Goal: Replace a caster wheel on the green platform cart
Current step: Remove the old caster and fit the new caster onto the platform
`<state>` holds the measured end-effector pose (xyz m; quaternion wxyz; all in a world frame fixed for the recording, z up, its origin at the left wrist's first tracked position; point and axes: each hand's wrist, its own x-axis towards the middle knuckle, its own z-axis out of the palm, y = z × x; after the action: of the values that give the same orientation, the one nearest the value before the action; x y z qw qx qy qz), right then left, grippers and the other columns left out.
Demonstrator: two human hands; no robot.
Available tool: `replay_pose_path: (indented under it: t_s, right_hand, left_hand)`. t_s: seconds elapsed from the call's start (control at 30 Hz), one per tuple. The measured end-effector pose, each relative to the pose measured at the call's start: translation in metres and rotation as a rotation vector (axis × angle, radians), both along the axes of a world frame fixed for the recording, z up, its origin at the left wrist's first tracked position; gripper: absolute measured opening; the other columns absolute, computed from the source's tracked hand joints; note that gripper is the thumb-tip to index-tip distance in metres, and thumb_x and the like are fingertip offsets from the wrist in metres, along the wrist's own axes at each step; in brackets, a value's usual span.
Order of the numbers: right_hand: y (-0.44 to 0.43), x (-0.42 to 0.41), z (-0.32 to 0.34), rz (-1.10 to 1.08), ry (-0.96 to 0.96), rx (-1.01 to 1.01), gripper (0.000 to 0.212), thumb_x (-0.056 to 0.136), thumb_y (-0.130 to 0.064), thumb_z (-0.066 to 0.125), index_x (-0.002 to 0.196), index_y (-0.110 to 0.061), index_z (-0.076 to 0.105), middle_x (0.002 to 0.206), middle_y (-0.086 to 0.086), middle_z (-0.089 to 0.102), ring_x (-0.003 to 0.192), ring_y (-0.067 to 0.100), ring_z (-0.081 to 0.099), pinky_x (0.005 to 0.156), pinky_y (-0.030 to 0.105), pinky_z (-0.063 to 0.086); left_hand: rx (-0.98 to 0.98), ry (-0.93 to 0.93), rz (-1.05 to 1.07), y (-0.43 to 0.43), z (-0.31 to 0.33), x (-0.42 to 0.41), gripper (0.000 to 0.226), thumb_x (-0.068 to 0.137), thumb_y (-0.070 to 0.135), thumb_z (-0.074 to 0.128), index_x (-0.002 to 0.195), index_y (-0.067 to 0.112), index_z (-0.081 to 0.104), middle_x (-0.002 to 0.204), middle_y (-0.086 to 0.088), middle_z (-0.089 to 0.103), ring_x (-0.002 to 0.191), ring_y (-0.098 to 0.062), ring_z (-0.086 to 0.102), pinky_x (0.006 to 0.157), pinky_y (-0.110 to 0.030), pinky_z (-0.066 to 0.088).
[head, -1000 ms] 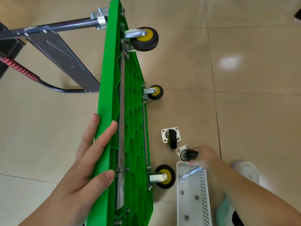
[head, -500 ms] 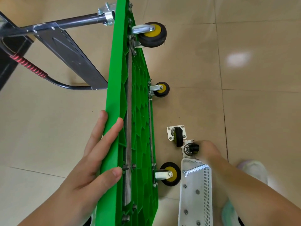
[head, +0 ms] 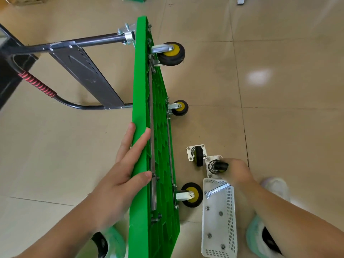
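The green platform cart (head: 141, 94) stands on its long edge, underside facing right. Three yellow-hubbed casters show on it: a far one (head: 170, 54), a middle one (head: 179, 108) and a near one (head: 191, 194). My left hand (head: 122, 175) grips the cart's upper edge, fingers on the deck side and thumb on the ribbed side. On the floor to the right lie two loose black casters. My right hand (head: 237, 171) grips the nearer loose caster (head: 216, 166) by its wheel. The other loose caster (head: 197, 154) lies just beyond it, untouched.
A white perforated basket (head: 230, 220) sits near my right hand, holding a wrench (head: 216, 190) and several nuts. The cart's dark folded handle (head: 81, 71) with a red grip lies on the tiled floor to the left. My shoes show at the bottom.
The view has drifted, shifting the cart rightward in frame. My right hand stays closed on the loose caster beside the basket; my left hand keeps its hold on the cart edge.
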<state>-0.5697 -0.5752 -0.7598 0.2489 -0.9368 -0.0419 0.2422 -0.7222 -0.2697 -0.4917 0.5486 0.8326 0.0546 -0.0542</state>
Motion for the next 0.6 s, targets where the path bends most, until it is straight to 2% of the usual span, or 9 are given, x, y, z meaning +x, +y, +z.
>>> replay_pose_path:
  t_s: [0.1, 0.17, 0.23, 0.33, 0.4, 0.43, 0.5, 0.53, 0.6]
  right_hand:
    - [-0.001, -0.016, 0.045, -0.052, -0.042, 0.050, 0.049, 0.070, -0.034, 0.080, 0.119, -0.034, 0.071, 0.096, -0.008, 0.074, 0.085, 0.015, 0.068, 0.075, 0.024, 0.054]
    - [-0.002, -0.029, 0.083, -0.091, -0.092, 0.114, 0.051, 0.067, -0.031, 0.082, 0.117, -0.035, 0.072, 0.093, -0.008, 0.075, 0.082, 0.015, 0.069, 0.075, 0.028, 0.057]
    - [-0.002, -0.045, 0.124, -0.126, -0.161, 0.183, 0.050, 0.066, -0.025, 0.085, 0.114, -0.034, 0.074, 0.092, -0.009, 0.076, 0.085, 0.013, 0.070, 0.077, 0.024, 0.055]
    - [-0.001, -0.072, 0.182, -0.177, -0.205, 0.302, 0.052, 0.063, -0.022, 0.089, 0.110, -0.037, 0.075, 0.086, -0.017, 0.073, 0.082, 0.004, 0.069, 0.075, 0.017, 0.052]
    - [0.000, -0.091, 0.211, -0.210, -0.171, 0.428, 0.053, 0.061, -0.020, 0.092, 0.105, -0.042, 0.074, 0.085, -0.019, 0.073, 0.079, -0.001, 0.069, 0.075, 0.019, 0.055]
    - [0.001, -0.100, 0.224, -0.223, -0.142, 0.491, 0.052, 0.059, -0.020, 0.094, 0.101, -0.044, 0.074, 0.087, -0.019, 0.075, 0.080, -0.001, 0.070, 0.076, 0.020, 0.057]
    - [0.005, -0.115, 0.240, -0.226, -0.065, 0.600, 0.052, 0.058, -0.019, 0.096, 0.100, -0.041, 0.076, 0.091, -0.017, 0.076, 0.084, 0.001, 0.071, 0.078, 0.021, 0.057]
    - [0.006, -0.121, 0.244, -0.218, -0.024, 0.638, 0.052, 0.058, -0.018, 0.096, 0.102, -0.038, 0.076, 0.093, -0.016, 0.077, 0.086, 0.001, 0.071, 0.080, 0.021, 0.057]
    - [0.011, -0.129, 0.247, -0.206, 0.048, 0.703, 0.053, 0.059, -0.012, 0.095, 0.105, -0.032, 0.077, 0.096, -0.012, 0.078, 0.091, 0.006, 0.073, 0.084, 0.026, 0.058]
  left_hand:
    - [-0.028, 0.011, 0.003, -0.001, 0.001, 0.002, 0.079, 0.086, 0.025, 0.058, 0.152, 0.056, 0.027, 0.157, 0.052, -0.003, 0.144, 0.028, 0.001, 0.103, 0.008, 0.017]
    - [-0.042, 0.004, 0.010, -0.001, 0.001, 0.002, 0.079, 0.084, 0.026, 0.059, 0.150, 0.053, 0.025, 0.158, 0.046, -0.002, 0.140, 0.032, 0.003, 0.102, 0.008, 0.017]
    - [-0.090, -0.005, 0.030, -0.001, -0.001, 0.001, 0.079, 0.085, 0.024, 0.063, 0.150, 0.051, 0.026, 0.161, 0.039, 0.002, 0.140, 0.032, 0.006, 0.103, 0.007, 0.020]
    - [-0.154, -0.010, 0.055, -0.004, -0.003, -0.007, 0.077, 0.098, 0.008, 0.066, 0.153, 0.044, 0.027, 0.169, 0.026, 0.002, 0.133, 0.037, 0.013, 0.100, 0.007, 0.025]
    - [-0.195, -0.009, 0.079, -0.006, -0.004, -0.014, 0.074, 0.101, 0.003, 0.061, 0.153, 0.043, 0.027, 0.171, 0.023, 0.003, 0.131, 0.038, 0.016, 0.101, 0.006, 0.026]
    - [-0.234, -0.010, 0.085, -0.006, -0.004, -0.019, 0.074, 0.099, 0.008, 0.065, 0.152, 0.045, 0.029, 0.170, 0.026, 0.006, 0.135, 0.034, 0.017, 0.107, 0.002, 0.026]
    - [-0.325, 0.023, 0.097, -0.005, -0.004, -0.027, 0.073, 0.093, 0.018, 0.065, 0.149, 0.050, 0.031, 0.162, 0.037, 0.017, 0.150, 0.013, 0.022, 0.121, -0.019, 0.032]
    - [-0.361, 0.051, 0.104, -0.005, -0.003, -0.030, 0.071, 0.095, 0.017, 0.063, 0.149, 0.052, 0.032, 0.159, 0.038, 0.025, 0.152, 0.001, 0.030, 0.117, -0.028, 0.042]
    - [-0.397, 0.095, 0.122, -0.007, 0.000, -0.036, 0.067, 0.103, 0.010, 0.057, 0.148, 0.053, 0.032, 0.158, 0.024, 0.039, 0.140, -0.010, 0.050, 0.094, -0.026, 0.056]
